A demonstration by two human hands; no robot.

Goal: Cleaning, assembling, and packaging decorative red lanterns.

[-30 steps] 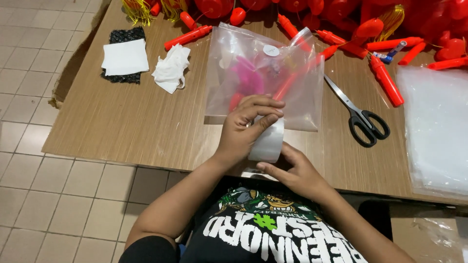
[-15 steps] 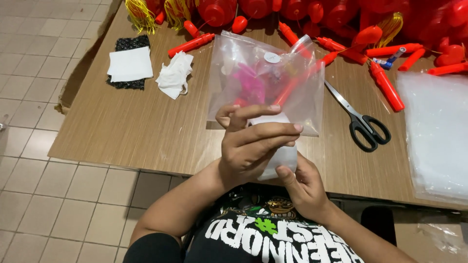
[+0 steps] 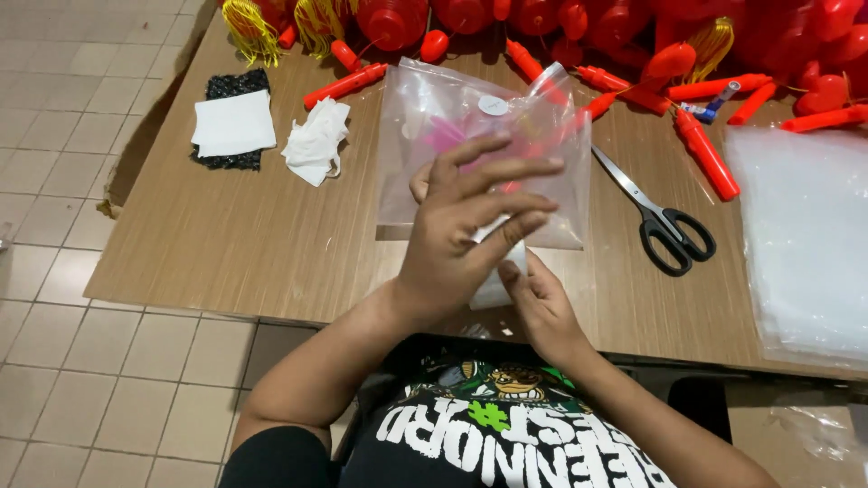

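Note:
My left hand (image 3: 466, 230) is raised over the table's front edge, fingers spread, its lower fingers pressed on a small white roll (image 3: 497, 282). My right hand (image 3: 542, 312) pinches the roll's lower edge from beneath. Most of the roll is hidden by my left hand. Just behind both hands lies a clear plastic bag (image 3: 420, 136) with pink and red pieces inside and a round white sticker on it.
Black-handled scissors (image 3: 665, 226) lie right of the bag. A stack of clear plastic sheets (image 3: 805, 235) sits at the far right. Red plastic sticks (image 3: 707, 155), red lantern parts and yellow tassels (image 3: 249, 27) crowd the back. White paper on black mesh (image 3: 233, 122) and crumpled tissue (image 3: 316, 140) lie left on the wooden table (image 3: 226, 244).
My left hand has lifted and opened its fingers wider over the white roll. My right hand has stayed under the roll. The view has shifted slightly.

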